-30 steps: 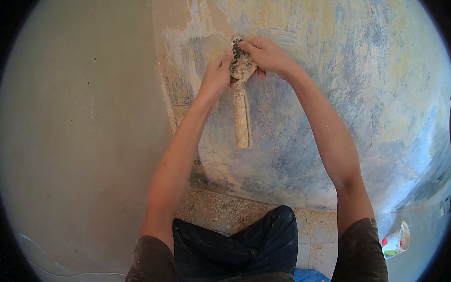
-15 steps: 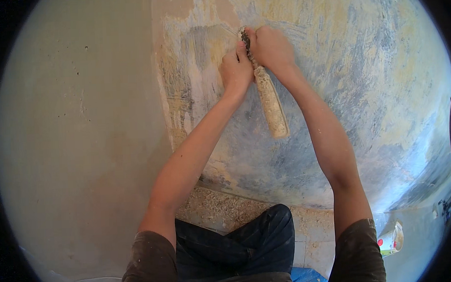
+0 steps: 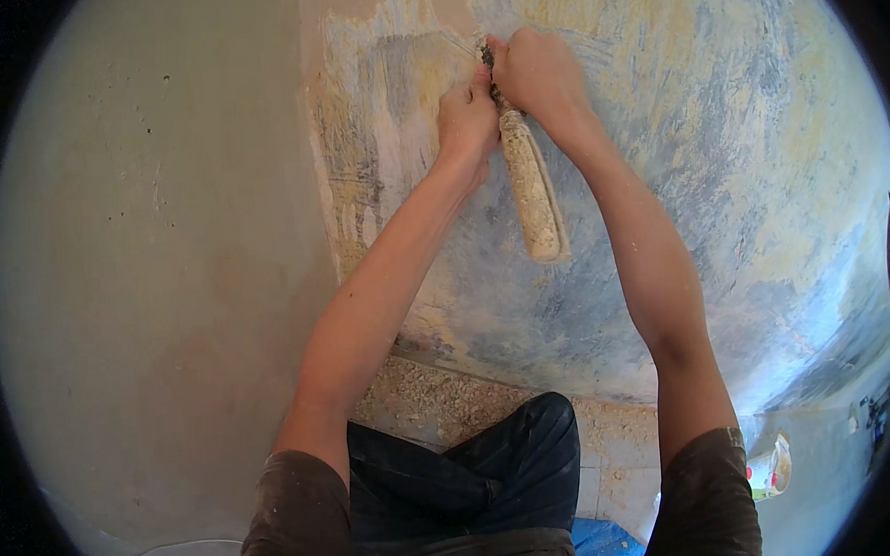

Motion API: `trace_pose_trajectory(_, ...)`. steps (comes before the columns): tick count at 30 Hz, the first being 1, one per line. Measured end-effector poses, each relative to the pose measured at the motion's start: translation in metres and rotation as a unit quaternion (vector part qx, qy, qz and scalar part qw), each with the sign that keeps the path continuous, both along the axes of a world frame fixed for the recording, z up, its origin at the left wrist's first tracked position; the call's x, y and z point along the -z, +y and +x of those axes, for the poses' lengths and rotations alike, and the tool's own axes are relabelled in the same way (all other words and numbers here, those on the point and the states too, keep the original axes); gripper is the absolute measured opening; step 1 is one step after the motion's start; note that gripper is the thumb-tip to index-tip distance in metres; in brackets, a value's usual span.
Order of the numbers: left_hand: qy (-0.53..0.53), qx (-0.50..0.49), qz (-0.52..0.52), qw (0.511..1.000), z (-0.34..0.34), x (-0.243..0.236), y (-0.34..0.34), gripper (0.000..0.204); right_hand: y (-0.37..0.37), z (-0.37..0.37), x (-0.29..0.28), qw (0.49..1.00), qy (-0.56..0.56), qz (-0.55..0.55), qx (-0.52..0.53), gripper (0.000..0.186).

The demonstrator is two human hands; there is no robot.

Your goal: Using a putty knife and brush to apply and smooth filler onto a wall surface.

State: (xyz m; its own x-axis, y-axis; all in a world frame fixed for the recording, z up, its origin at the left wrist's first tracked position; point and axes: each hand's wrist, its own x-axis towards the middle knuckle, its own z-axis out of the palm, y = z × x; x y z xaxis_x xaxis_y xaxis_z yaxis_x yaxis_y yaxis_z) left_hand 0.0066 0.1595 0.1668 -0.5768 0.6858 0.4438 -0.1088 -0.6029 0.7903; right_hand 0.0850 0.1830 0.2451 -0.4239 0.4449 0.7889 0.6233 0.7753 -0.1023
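Both my hands are closed round the dark, crusted neck of a plaster-caked scraper point(image 3: 532, 192), against a patchy wall point(image 3: 603, 302). The scraper's pale handle points down toward me, below my fingers. My left hand point(image 3: 467, 120) grips from the left, its thumb up along the neck. On the other side my right hand point(image 3: 541, 77) wraps over the upper end. The scraper's working edge is hidden by my hands and too small to make out. Around it the wall shows yellow, white and grey-blue streaks, with a smooth pinkish-beige patch above.
At the left stands a smooth greenish-grey wall point(image 3: 172, 317) with small pits. Crumbled debris point(image 3: 435, 401) covers tiles along the wall's foot, before my knees. A white tub point(image 3: 770, 471) lies tilted at the lower right, near a blue sheet point(image 3: 606, 544). A thin cable point(image 3: 165, 549) runs lower left.
Both hands and the scraper have shifted slightly upward along the wall. My grip looks the same, and the head view has moved a little.
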Motion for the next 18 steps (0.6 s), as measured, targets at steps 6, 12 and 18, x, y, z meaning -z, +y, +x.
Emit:
trace_pose_trajectory(6,-0.009,0.0,0.005,1.0,-0.008,-0.015,-0.01,0.047,0.006,-0.014,-0.006,0.998,0.035,0.028,-0.036,0.045)
trace_pose_trajectory(12,-0.021,0.02,-0.011,1.0,-0.005,0.004,-0.014,0.046,-0.007,-0.005,0.006,0.999,0.009,0.025,-0.033,0.046)
trace_pose_trajectory(18,-0.015,0.039,0.001,0.999,-0.013,-0.008,-0.018,0.044,-0.006,-0.016,-0.001,1.0,0.01,0.005,-0.004,0.023)
